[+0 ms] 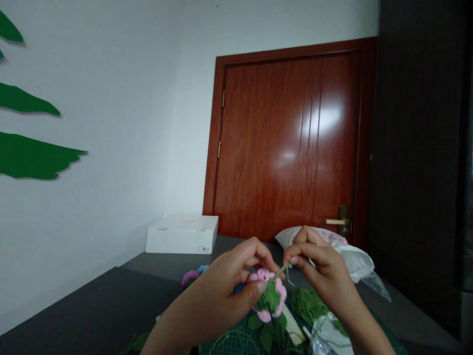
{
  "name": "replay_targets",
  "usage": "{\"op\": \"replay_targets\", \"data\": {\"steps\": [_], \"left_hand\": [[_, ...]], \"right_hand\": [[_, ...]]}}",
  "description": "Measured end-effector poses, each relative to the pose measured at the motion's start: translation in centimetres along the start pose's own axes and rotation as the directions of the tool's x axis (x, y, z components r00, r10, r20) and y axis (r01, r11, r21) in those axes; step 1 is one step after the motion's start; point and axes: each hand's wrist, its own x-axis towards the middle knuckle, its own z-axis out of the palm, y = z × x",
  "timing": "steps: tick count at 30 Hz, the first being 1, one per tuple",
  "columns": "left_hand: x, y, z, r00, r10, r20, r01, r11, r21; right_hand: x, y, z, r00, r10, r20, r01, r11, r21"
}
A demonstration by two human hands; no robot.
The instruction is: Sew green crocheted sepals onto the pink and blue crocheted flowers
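Your left hand (232, 281) pinches the pink-and-green crocheted flower (272, 297), between 5 and 6 o'clock in view. Your right hand (320, 264) grips a slim tool (282, 270), lower end at flower's green part. Green yarn (308, 304) at flower's 3 o'clock.

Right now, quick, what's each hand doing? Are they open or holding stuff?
Left hand: closed, holding the pink-and-green flower.
Right hand: closed, pinching a thin, pale tool by the flower's green part.
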Motion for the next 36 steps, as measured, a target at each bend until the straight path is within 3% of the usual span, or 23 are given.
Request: {"op": "replay_targets", "data": {"steps": [5, 11, 16, 22, 36], "left_hand": [[0.4, -0.1, 0.0, 1.0, 0.007, -0.009, -0.008, 1.0, -0.02], [0.5, -0.6, -0.2, 0.999, 0.027, -0.042, -0.031, 0.995, -0.098], [0.8, -0.5, -0.1, 0.991, 0.02, -0.134, -0.036, 0.993, -0.115], [1.1, -0.1, -0.3, 0.975, 0.007, -0.222, -0.026, 0.996, -0.082], [1.2, -0.2, -0.4, 0.969, 0.001, -0.246, -0.018, 0.998, -0.066]], "right_hand": [[0.1, 0.3, 0.1, 0.999, 0.009, 0.038, -0.011, 0.999, 0.053], [-0.3, -1.4, -0.3, 0.998, 0.008, 0.055, -0.006, 0.999, -0.05], [-0.8, -2.9, -1.5, 0.996, -0.085, 0.006, 0.084, 0.976, -0.202], [-1.0, -3.2, -2.0, 0.979, -0.197, 0.044, 0.2, 0.924, -0.326], [-1.3, -3.8, -2.1, 0.973, -0.227, 0.046, 0.227, 0.895, -0.384]]}}
